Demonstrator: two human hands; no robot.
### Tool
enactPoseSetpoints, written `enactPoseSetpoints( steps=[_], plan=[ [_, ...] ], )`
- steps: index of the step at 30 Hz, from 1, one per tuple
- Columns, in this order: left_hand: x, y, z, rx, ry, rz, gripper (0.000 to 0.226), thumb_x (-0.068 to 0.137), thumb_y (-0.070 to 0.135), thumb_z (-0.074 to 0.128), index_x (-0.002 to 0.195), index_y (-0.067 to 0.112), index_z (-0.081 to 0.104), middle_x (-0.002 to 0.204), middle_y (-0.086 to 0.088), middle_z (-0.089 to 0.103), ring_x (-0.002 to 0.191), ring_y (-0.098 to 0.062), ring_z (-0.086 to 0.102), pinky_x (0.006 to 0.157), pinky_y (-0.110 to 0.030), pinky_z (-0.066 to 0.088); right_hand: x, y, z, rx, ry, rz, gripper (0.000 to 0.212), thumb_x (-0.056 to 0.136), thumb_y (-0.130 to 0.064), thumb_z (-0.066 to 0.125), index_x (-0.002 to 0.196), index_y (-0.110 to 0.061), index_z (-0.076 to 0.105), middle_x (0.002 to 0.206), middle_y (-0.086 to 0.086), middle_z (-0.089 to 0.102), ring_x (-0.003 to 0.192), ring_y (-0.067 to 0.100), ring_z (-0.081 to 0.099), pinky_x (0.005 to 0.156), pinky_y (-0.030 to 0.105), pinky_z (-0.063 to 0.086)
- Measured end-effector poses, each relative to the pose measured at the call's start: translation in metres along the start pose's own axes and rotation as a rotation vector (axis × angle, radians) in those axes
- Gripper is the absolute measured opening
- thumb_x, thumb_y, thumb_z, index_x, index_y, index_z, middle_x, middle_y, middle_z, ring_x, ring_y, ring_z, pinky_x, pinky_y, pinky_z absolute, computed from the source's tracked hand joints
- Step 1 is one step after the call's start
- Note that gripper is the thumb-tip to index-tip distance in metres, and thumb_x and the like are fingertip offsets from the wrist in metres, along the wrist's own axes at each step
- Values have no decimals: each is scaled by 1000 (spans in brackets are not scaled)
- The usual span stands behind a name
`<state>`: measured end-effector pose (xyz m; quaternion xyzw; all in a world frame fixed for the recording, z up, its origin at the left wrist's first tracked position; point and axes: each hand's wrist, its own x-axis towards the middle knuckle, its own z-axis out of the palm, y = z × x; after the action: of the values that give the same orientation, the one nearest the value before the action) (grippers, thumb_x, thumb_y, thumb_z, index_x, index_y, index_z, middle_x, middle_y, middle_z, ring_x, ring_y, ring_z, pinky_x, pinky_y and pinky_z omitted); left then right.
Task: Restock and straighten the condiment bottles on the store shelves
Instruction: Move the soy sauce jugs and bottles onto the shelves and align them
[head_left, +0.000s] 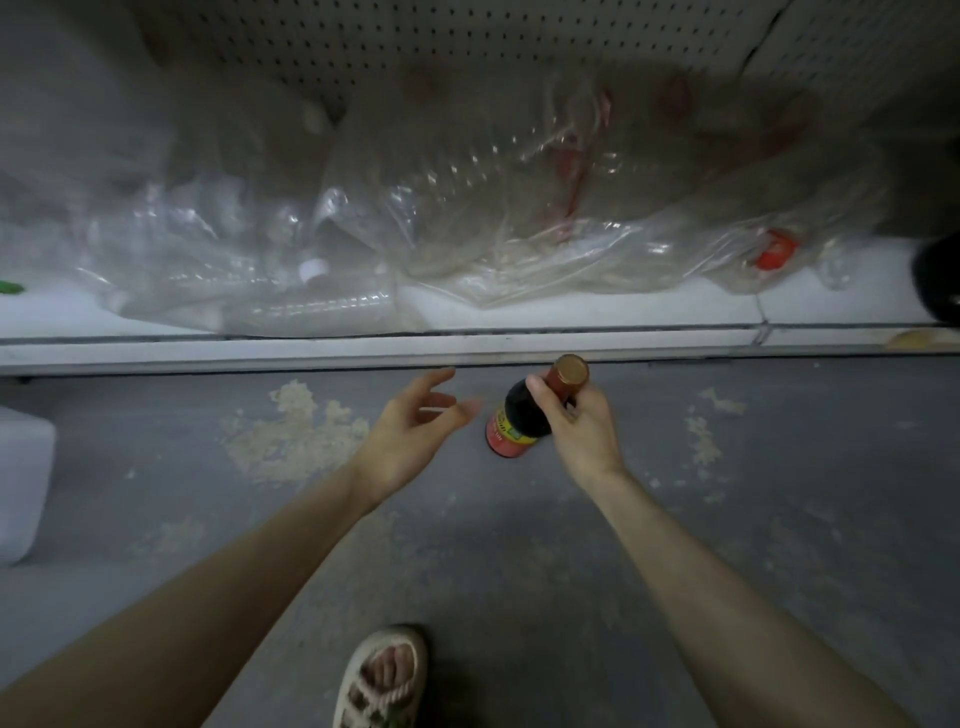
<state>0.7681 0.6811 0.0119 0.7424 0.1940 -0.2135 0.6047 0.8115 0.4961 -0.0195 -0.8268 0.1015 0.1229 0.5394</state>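
Just right of centre frame I see my right hand (574, 421) gripping the dark condiment bottle (524, 415) by its neck above the floor, my left hand (410, 423) spread empty beside it, below the shelf (467, 348) edge.

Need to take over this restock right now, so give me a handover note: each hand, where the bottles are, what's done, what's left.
Left hand: open, fingers spread, holding nothing, just left of the bottle.
Right hand: grips the dark sauce bottle by its neck, tilted, over the floor in front of the bottom shelf.
Shelf: holds crumpled clear plastic bags with clear bottles inside; no sauce bottles are visible standing there.
Done: one bottle picked up.
Left: set it upright on the shelf, then stock and straighten the rest.
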Motion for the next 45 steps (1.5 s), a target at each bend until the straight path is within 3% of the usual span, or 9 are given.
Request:
enactPoseSetpoints(
  steps=[5, 11, 17, 22, 25, 33, 37, 41, 45],
  plan=[
    [-82, 86, -12, -28, 6, 60, 53, 91, 36, 61, 141, 31, 42, 125, 3, 55, 110, -10, 56, 72, -10, 42, -53, -118, -51, -33, -18, -95, 24, 90, -36, 64, 91, -12, 66, 88, 2, 69, 91, 18, 65, 86, 38, 52],
    [-205, 244, -47, -70, 2, 208, 58, 87, 37, 66, 140, 28, 43, 127, 0, 55, 103, -4, 58, 66, -6, 44, -128, -323, -137, -119, -23, -285, 33, 87, -50, 62, 73, -21, 60, 74, -1, 65, 78, 16, 62, 76, 37, 48],
    [-318, 390, -96, -92, 0, 375, 79, 73, 37, 82, 141, 20, 44, 123, -3, 59, 109, -10, 60, 82, -12, 48, -204, -527, -201, -179, -32, -503, 33, 90, -44, 61, 68, -20, 61, 67, -3, 62, 63, 7, 53, 64, 24, 41],
    [-413, 501, -156, -65, -1, 586, 80, 59, 21, 90, 128, 19, 51, 117, -4, 67, 103, -10, 65, 89, -24, 51, -265, -683, -230, -100, -30, -685, 55, 77, -64, 58, 80, -9, 67, 82, 13, 71, 83, 28, 67, 76, 42, 52],
    [-465, 549, -198, -19, 50, 680, 75, 67, 12, 85, 134, 15, 50, 124, -3, 65, 114, -14, 61, 97, -30, 49, -302, -759, -235, -74, -78, -796, 45, 86, -53, 62, 78, -9, 66, 78, 8, 70, 77, 25, 67, 73, 41, 54],
    [-580, 609, -304, 41, 237, 832, 56, 61, 22, 89, 112, 14, 66, 103, -5, 74, 100, -20, 69, 92, -40, 52, -393, -902, -201, -90, -223, -1087, 37, 92, -49, 56, 64, -24, 54, 49, -22, 53, 51, -6, 49, 58, 19, 38],
    [-616, 614, -359, 45, 365, 895, 46, 66, 16, 87, 108, 15, 68, 99, -3, 75, 97, -17, 70, 91, -39, 53, -425, -951, -158, -95, -263, -1179, 30, 92, -49, 56, 70, -28, 57, 66, -18, 58, 63, -7, 56, 64, 17, 43],
    [-642, 613, -431, 57, 422, 953, 40, 69, 12, 84, 106, 16, 69, 98, 0, 75, 95, -13, 70, 85, -31, 53, -453, -997, -95, -51, -299, -1198, 36, 90, -50, 58, 77, -17, 59, 76, -4, 62, 74, 16, 63, 71, 36, 50],
    [-653, 606, -514, 72, 462, 968, 42, 67, 17, 86, 105, 18, 70, 96, 1, 75, 95, -13, 69, 89, -35, 52, -474, -1037, -27, -5, -281, -1220, 26, 93, -44, 58, 77, -23, 60, 74, -12, 62, 64, -4, 59, 63, 17, 46]
  ],
)
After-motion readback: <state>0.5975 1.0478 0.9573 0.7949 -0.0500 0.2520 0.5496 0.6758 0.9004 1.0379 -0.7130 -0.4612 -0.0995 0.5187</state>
